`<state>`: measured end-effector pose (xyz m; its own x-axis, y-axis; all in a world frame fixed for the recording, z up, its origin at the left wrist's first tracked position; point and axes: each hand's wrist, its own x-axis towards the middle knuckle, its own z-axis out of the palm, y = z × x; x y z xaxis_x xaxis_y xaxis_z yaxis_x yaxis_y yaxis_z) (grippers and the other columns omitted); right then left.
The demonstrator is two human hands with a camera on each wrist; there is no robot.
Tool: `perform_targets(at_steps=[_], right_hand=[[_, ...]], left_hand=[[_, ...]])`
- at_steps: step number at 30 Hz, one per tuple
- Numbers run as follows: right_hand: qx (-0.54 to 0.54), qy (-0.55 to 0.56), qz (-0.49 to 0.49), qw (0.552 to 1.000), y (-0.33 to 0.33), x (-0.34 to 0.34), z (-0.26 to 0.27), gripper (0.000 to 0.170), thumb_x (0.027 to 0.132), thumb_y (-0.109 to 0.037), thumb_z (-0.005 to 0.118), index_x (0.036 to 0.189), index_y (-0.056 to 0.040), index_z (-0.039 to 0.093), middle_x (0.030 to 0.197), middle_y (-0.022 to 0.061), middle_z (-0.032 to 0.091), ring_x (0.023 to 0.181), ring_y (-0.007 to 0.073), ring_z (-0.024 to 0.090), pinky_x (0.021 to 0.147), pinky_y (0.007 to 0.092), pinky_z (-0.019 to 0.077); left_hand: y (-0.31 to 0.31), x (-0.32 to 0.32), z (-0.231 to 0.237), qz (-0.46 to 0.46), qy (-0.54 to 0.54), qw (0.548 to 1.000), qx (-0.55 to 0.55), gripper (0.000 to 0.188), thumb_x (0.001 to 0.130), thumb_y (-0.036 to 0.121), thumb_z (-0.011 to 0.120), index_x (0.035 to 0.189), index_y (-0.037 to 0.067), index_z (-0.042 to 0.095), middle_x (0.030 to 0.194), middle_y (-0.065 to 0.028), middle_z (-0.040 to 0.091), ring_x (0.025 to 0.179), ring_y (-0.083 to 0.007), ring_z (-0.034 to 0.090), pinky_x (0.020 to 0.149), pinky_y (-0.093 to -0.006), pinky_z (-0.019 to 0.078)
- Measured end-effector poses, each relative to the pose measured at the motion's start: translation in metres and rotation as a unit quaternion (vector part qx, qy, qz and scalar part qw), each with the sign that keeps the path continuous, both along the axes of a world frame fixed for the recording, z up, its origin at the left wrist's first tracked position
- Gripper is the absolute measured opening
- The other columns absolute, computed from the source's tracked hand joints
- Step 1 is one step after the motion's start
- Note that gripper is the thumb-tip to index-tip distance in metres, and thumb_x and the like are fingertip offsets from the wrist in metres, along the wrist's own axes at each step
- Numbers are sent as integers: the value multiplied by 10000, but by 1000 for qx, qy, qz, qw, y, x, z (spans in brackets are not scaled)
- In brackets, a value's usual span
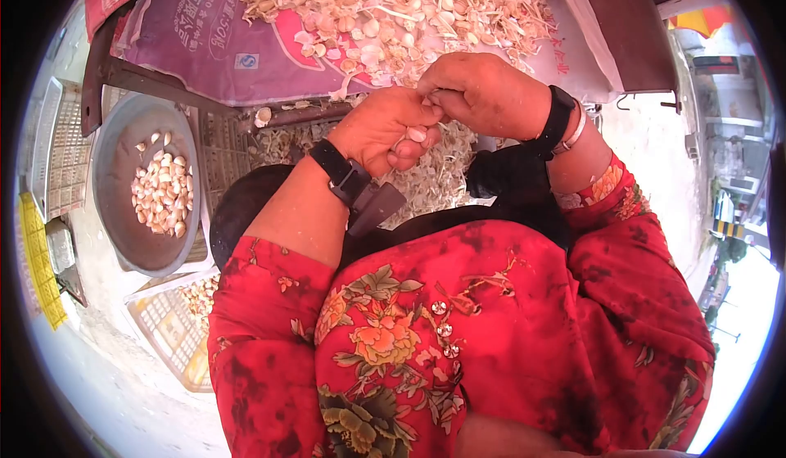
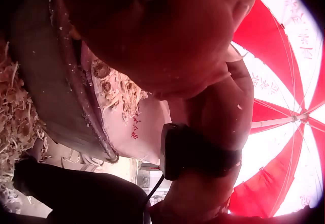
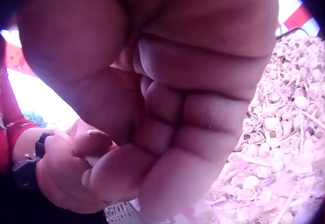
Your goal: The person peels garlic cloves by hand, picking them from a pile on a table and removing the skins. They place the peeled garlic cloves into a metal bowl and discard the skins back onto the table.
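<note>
Pale garlic-husk heap (image 1: pixel 393 16) on purple printed sack (image 1: pixel 188 57) beyond hands; round grey basin (image 1: pixel 112 171) at left. Left hand (image 1: pixel 385 130) curls round pale garlic clove (image 1: pixel 416 134). Right hand (image 1: pixel 487 96): fingers bent inward, meeting left's fingertips; any hold hidden. Red-and-white umbrella (image 2: pixel 261 51) cut off.

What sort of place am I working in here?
Probably an outdoor garlic-peeling spot: there is a heap of garlic skins, a basin holding garlic cloves, and an open red-and-white umbrella.
</note>
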<state>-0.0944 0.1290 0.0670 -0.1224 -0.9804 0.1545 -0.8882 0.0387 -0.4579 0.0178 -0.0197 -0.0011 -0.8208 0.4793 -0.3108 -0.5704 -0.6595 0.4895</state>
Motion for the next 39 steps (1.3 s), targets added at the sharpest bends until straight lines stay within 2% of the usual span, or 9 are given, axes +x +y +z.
perform_targets(at_steps=[5, 8, 14, 16, 18, 21, 25, 29, 39], right_hand=[[31, -169, -96, 980, 9, 13, 8, 157, 817, 14, 572, 967, -7, 614, 774, 71, 634, 640, 157, 620, 627, 278, 503], [42, -440, -180, 879, 14, 12, 8, 141, 838, -21, 581, 966, 25, 618, 776, 87, 640, 624, 146, 625, 584, 269, 490], [21, -528, -219, 820, 29, 0, -2, 123, 834, -43, 601, 934, 20, 632, 787, 81, 637, 655, 172, 635, 605, 283, 495], [64, -201, -93, 973, 38, -20, -15, 112, 814, -62, 614, 903, -5, 651, 807, 99, 645, 682, 225, 642, 627, 315, 502], [82, 52, -61, 993, 37, -36, -20, 111, 779, -88, 630, 869, -51, 682, 855, 124, 650, 788, 296, 638, 701, 367, 509], [49, -24, -180, 982, 17, -51, -24, 139, 770, -67, 619, 891, -54, 685, 853, 121, 653, 839, 287, 636, 742, 373, 508], [-17, 88, -45, 995, -22, -77, -48, 226, 754, -34, 588, 963, -66, 670, 910, 122, 657, 844, 321, 629, 761, 381, 510], [133, 157, -19, 978, -43, -93, -72, 265, 745, -32, 582, 993, -85, 659, 960, 123, 645, 905, 327, 621, 775, 402, 504], [161, 80, -129, 975, -40, -98, -71, 241, 814, -86, 613, 1050, -50, 586, 887, 103, 629, 804, 267, 632, 700, 348, 513]], left_hand=[[0, 7, 4, -35, 45, 996, 65, 120, 940, 140, 533, 1001, 36, 529, 658, -48, 523, 389, -44, 369, 328, -170, 267], [0, 12, 9, -32, 76, 996, 46, 128, 940, 135, 533, 996, 23, 558, 675, -58, 537, 390, -47, 373, 331, -170, 276], [-3, 18, 9, 11, 44, 993, 109, 183, 937, 152, 516, 977, -18, 571, 751, -111, 578, 452, -85, 449, 343, -176, 325], [-3, 19, 10, 45, -8, 991, 123, 213, 942, 169, 493, 959, -28, 571, 773, -125, 590, 478, -103, 481, 350, -181, 350], [0, 18, 17, 94, -45, 991, 82, 246, 948, 189, 470, 942, -35, 571, 781, -131, 597, 485, -117, 499, 354, -190, 366], [-2, 13, 12, 137, -77, 987, 33, 273, 950, 206, 466, 924, -45, 570, 790, -135, 605, 502, -121, 524, 353, -201, 376], [-13, 9, -9, 97, -44, 990, 90, 258, 946, 190, 484, 915, -53, 564, 800, -139, 611, 514, -114, 537, 349, -203, 375], [-16, 9, -9, 116, -34, 989, 88, 237, 946, 170, 483, 897, -51, 557, 794, -134, 610, 503, -105, 527, 347, -202, 370], [-20, 5, -10, 127, -27, 989, 65, 221, 940, 161, 491, 893, -42, 567, 757, -114, 616, 480, -107, 529, 341, -206, 366]])
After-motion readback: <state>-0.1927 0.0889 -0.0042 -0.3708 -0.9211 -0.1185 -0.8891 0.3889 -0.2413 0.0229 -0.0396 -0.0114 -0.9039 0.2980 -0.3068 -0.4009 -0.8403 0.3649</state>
